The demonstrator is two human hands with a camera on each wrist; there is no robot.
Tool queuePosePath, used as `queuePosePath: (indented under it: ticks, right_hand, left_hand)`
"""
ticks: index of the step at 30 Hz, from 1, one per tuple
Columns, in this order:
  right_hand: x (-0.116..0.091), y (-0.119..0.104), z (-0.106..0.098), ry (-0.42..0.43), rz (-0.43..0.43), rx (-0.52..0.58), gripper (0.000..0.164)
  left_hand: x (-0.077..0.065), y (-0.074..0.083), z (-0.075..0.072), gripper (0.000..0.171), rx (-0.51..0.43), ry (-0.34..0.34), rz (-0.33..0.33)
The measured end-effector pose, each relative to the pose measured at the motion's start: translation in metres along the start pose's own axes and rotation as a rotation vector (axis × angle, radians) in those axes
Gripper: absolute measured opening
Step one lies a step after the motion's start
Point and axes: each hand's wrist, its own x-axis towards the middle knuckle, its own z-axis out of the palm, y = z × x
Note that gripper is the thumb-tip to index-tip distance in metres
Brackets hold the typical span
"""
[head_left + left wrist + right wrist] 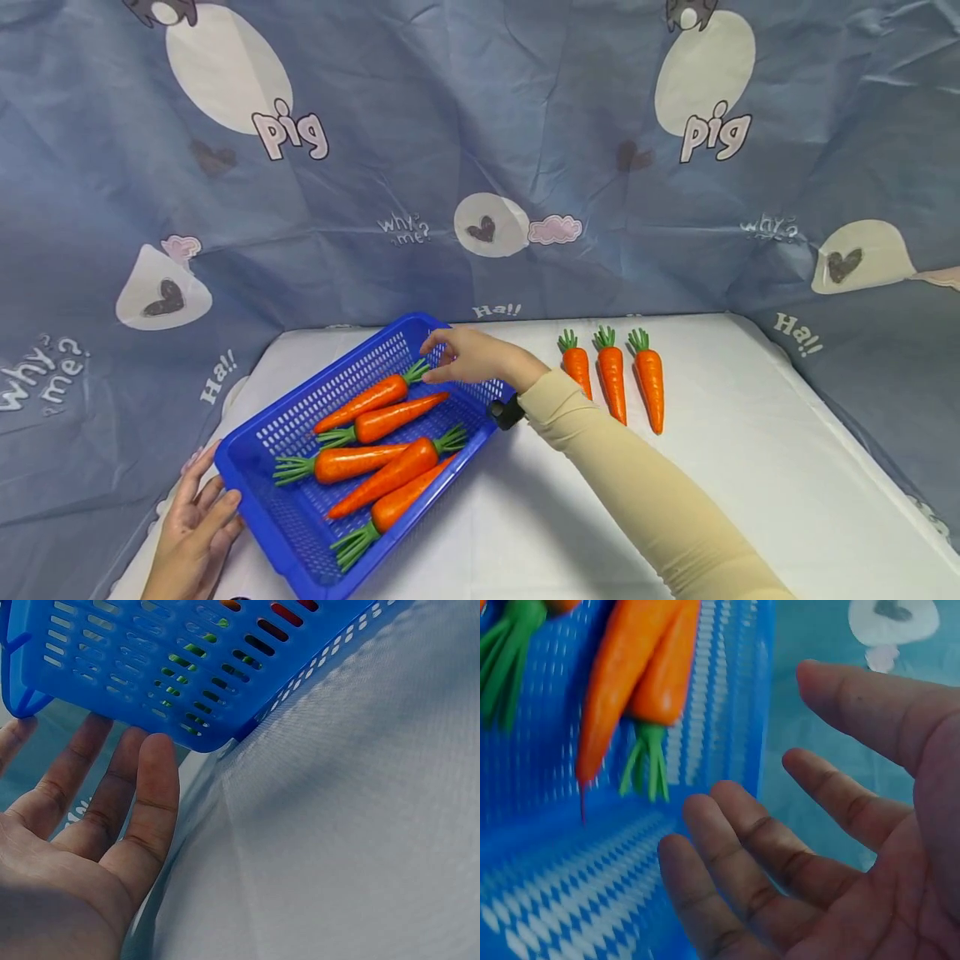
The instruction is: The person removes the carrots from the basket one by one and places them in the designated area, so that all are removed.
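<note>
A blue plastic basket (262, 521) with slotted walls sits at an angle on the left of the table. Several orange carrots with green tops lie in it, among them one carrot (386, 477) resting across others. My left hand (197, 529) is at the basket's left end; in the left wrist view its fairly straight fingertips touch the basket's edge. Over the far right corner of the basket hovers my right hand (468, 357), just beside the green top of a carrot (375, 400). The right wrist view shows its fingers (780, 851) spread and relaxed, holding nothing.
Three more carrots lie in a row at the table's back right, the middle one (612, 379) between two others. A white cloth (750, 467) covers the table. Behind and beside it hangs a blue printed cloth (480, 108).
</note>
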Motion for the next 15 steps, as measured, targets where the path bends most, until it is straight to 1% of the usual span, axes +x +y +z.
queuePosePath:
  ticks: [3,7,11,15]
  right_hand:
    - [0.011,-0.005,0.014,-0.013,0.008,-0.01,0.04]
    - [0.021,-0.006,0.028,-0.019,0.042,0.021,0.037]
    - [0.028,-0.007,0.034,-0.049,0.029,0.053,0.042]
    - [0.035,-0.011,0.037,-0.062,0.018,0.043,0.046]
  left_hand:
    - [-0.001,0.001,-0.001,0.07,0.002,-0.003,-0.005]
    - [0.0,0.0,-0.001,0.07,0.007,0.0,-0.012]
    - [-0.001,0.0,-0.001,0.07,-0.016,0.0,-0.001]
    - [-0.001,0.0,-0.001,0.07,-0.035,-0.011,0.012]
